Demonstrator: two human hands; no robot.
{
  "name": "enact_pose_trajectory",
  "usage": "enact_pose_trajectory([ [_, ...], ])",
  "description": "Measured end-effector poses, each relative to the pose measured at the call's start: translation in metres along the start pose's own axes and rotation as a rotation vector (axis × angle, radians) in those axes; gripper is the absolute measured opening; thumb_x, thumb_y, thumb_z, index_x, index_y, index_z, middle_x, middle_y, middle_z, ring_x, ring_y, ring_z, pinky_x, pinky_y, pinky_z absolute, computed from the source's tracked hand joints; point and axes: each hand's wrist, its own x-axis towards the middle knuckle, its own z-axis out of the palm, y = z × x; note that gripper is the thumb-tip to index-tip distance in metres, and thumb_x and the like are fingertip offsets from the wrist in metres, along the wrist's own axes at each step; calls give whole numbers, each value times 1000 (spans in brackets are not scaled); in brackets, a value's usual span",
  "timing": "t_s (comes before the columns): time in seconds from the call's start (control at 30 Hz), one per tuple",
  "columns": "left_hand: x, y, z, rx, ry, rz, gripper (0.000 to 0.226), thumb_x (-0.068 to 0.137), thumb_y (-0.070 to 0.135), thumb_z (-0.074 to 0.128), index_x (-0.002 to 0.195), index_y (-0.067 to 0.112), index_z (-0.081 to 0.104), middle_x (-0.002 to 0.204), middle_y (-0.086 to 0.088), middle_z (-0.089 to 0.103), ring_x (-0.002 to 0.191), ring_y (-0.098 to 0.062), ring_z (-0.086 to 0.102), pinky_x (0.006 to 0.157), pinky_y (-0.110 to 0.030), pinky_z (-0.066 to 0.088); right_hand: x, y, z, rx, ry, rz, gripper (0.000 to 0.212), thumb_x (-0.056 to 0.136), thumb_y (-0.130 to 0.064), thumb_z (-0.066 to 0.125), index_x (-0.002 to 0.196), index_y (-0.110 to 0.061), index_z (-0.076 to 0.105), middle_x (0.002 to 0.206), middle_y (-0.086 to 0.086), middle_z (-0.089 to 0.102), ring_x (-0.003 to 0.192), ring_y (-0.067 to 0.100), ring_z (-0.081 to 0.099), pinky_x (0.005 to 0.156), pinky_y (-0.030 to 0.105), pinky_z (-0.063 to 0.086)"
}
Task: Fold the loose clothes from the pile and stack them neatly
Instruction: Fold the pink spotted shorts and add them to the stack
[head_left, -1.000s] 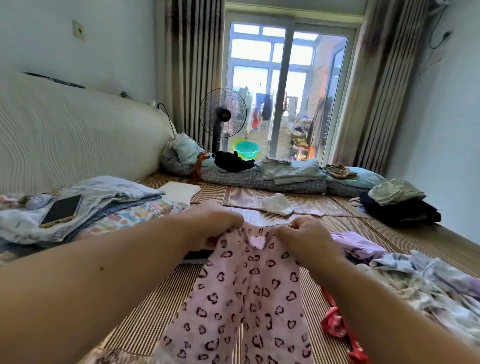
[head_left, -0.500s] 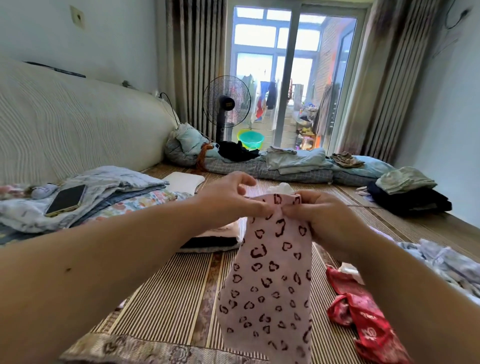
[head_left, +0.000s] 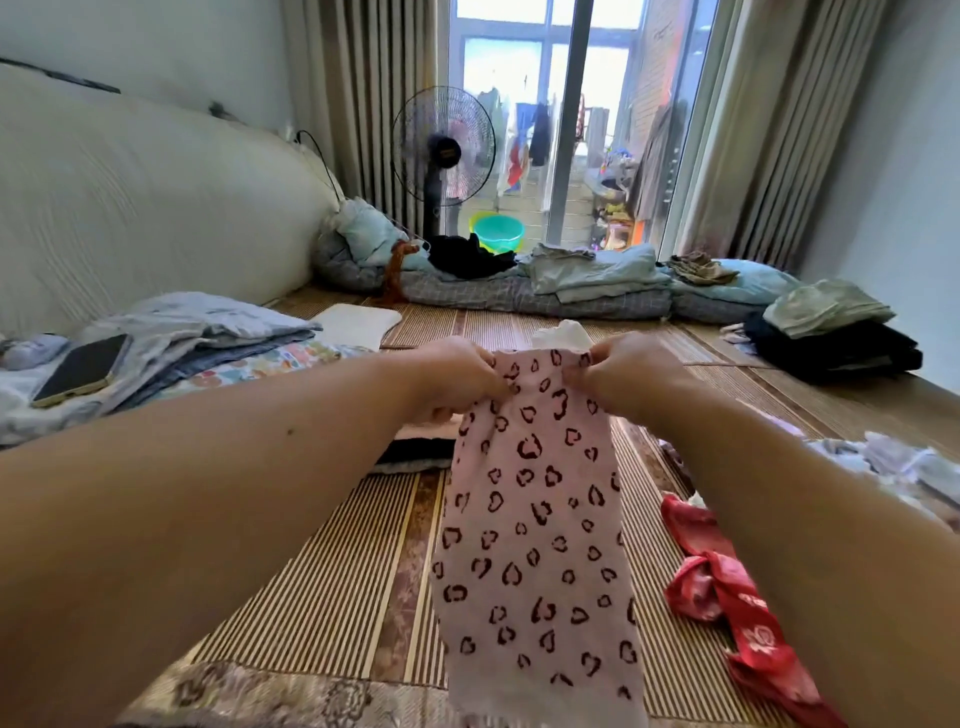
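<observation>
Pink trousers with dark heart prints (head_left: 535, 519) hang doubled lengthwise, one leg over the other, above the striped bamboo mat (head_left: 322, 587). My left hand (head_left: 457, 379) pinches the left corner of the waistband. My right hand (head_left: 628, 371) pinches the right corner. Both hands are raised in front of me, close together. A low stack of folded clothes (head_left: 415, 447) lies on the mat just behind the trousers, partly hidden by my left arm. The loose pile of pale clothes (head_left: 909, 467) lies at the right, and a red garment (head_left: 727, 587) beside it.
Folded bedding with a phone (head_left: 80, 369) on it sits at the left against the padded headboard. A white cloth (head_left: 563, 332) lies beyond my hands. Folded clothes (head_left: 826, 332) stand at the far right, with quilts and pillows along the window and a fan (head_left: 441, 150) behind.
The trousers went from spread with both legs apart to doubled into one narrow strip. My hands came together and rose slightly with the waistband.
</observation>
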Motion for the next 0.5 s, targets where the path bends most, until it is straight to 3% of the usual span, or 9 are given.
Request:
enact_pose_trajectory([
  [0.1,28,7,8,-62,73,13,13,88,15,62,99,10,68,87,-8,71,58,-12,60,42,-20,45,27,9,13,34,46,18,21,95,-27,55,96,-9,65,89,11,71,80,24,69,72,40,59],
  [0.17,43,12,9,-77,162,85,11,88,11,57,91,14,67,89,-7,69,71,-17,68,49,-24,52,40,13,17,40,124,-53,20,94,-28,54,91,-14,68,90,8,69,84,24,66,76,40,57],
  [0.27,56,12,4,39,328,223,9,85,15,53,85,14,62,90,-8,68,84,-23,64,69,-36,53,46,18,20,158,203,-162,13,92,-29,58,93,-23,70,88,0,68,85,20,63,75,37,52],
  [0.37,55,-1,6,85,395,319,17,88,26,56,86,10,61,87,-9,66,81,-23,61,68,-38,49,38,28,24,183,177,-229,8,92,-29,60,92,-29,67,86,-2,69,71,10,61,61,30,48],
  [0.43,45,-19,17,103,329,358,22,92,33,56,80,14,59,80,-5,65,70,-17,59,56,-28,46,23,39,29,161,90,-233,8,92,-30,59,86,-32,64,80,-4,69,49,-3,52,52,21,38],
  [0.5,31,-43,34,132,231,361,19,93,30,57,79,18,58,78,-1,65,66,-15,60,54,-24,49,3,54,38,105,-58,-212,11,92,-28,60,82,-30,63,74,-3,67,40,-7,48,48,18,35],
])
